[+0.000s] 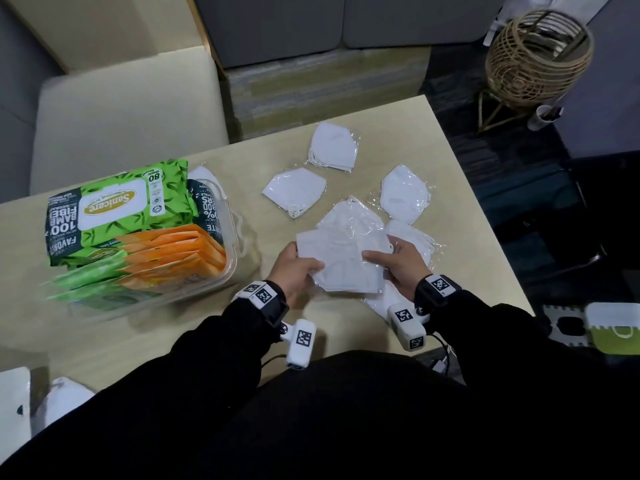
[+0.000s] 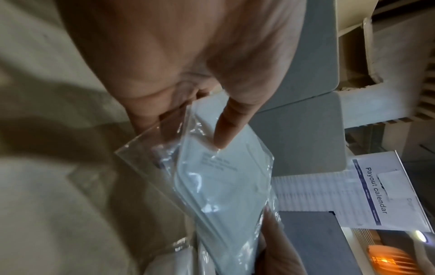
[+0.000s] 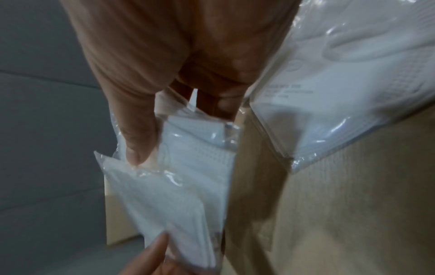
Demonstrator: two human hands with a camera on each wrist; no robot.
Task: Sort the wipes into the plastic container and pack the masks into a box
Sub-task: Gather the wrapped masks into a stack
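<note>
Both hands hold a stack of white masks in clear wrappers just above the table. My left hand grips the stack's left edge, thumb on top. My right hand pinches its right edge, thumb over the wrapper. Loose wrapped masks lie beyond: one left of centre, one farther back, one to the right. The clear plastic container at the left holds a large green wipes pack and orange and green sachets.
The beige table ends close on the right. A white mask and a white box corner lie at the near left. A cream chair stands behind the container. A wicker basket sits on the floor at the far right.
</note>
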